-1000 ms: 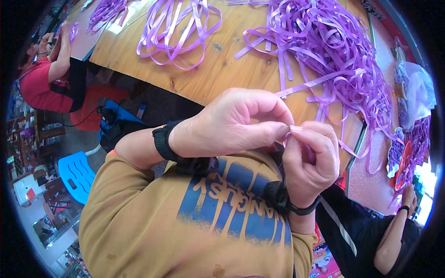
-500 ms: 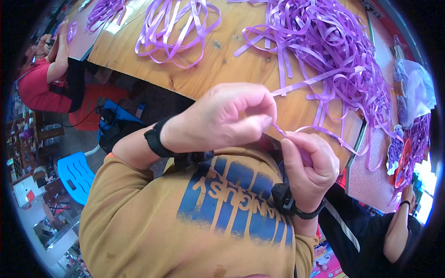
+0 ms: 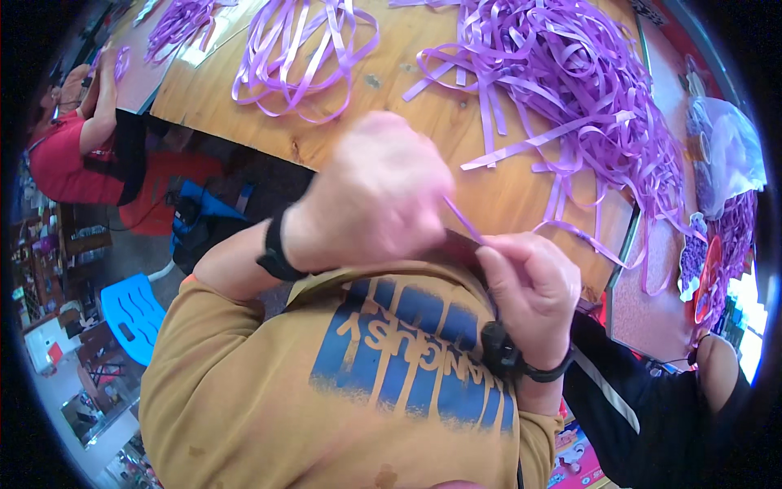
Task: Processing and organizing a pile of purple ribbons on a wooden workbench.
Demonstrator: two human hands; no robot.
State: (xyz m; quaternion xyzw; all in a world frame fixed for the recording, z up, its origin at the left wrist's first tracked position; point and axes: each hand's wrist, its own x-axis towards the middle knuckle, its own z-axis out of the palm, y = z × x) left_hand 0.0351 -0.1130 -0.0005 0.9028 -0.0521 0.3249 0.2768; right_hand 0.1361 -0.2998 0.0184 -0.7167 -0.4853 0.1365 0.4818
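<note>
A narrow purple ribbon (image 3: 463,219) is stretched slantwise between my two hands, just off the near edge of the wooden table (image 3: 391,134). My left hand (image 3: 381,200), smeared by motion, is curled closed where the ribbon's upper end runs into it. Thumb and forefinger of my right hand (image 3: 536,289) pinch the lower end. Just beyond my hands, one loose flat ribbon end (image 3: 529,147) reaches out from a large tangled heap of purple ribbons (image 3: 570,73). The ends inside both hands are hidden.
Looped purple ribbons (image 3: 305,61) lie on the table's far left part. A person in red (image 3: 77,163) sits at left, another in dark clothes (image 3: 643,407) at right. A blue plastic stool (image 3: 134,318) stands at left; a clear plastic bag (image 3: 729,159) sits far right.
My left hand has pulled up and left, away from my right hand, so a longer stretch of ribbon shows between them. My right hand has shifted slightly left and down.
</note>
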